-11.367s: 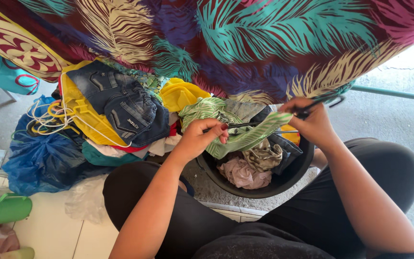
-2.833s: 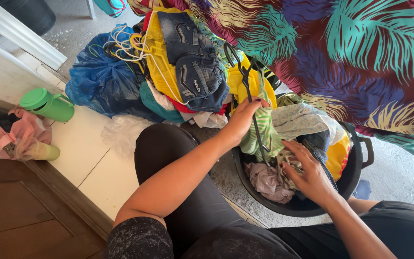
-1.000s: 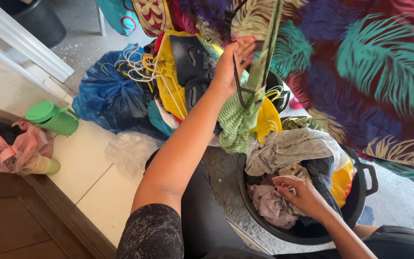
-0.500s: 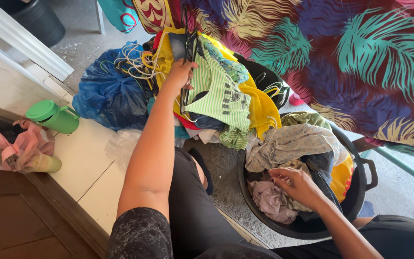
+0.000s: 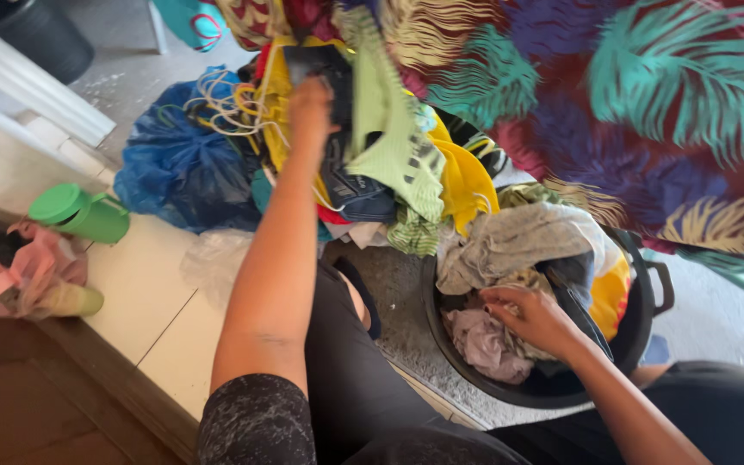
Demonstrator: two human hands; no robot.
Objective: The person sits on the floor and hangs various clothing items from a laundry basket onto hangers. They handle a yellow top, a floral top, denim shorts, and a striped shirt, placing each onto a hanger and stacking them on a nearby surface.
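left hand (image 5: 310, 102) raised, gripping green garment (image 5: 389, 146) | right hand (image 5: 534, 317) low, clutching clothes in black tub (image 5: 639, 331)

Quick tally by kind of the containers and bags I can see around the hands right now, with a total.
Black tubs with clothes inside: 1
Green lidded cups lying on the tiled ledge: 1
Blue plastic bags: 1
Dark bins at the top left corner: 1
Total: 4

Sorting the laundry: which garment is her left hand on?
The light green striped top, blurred, at the left hand above the pile; yellow and denim pieces lie beside it.
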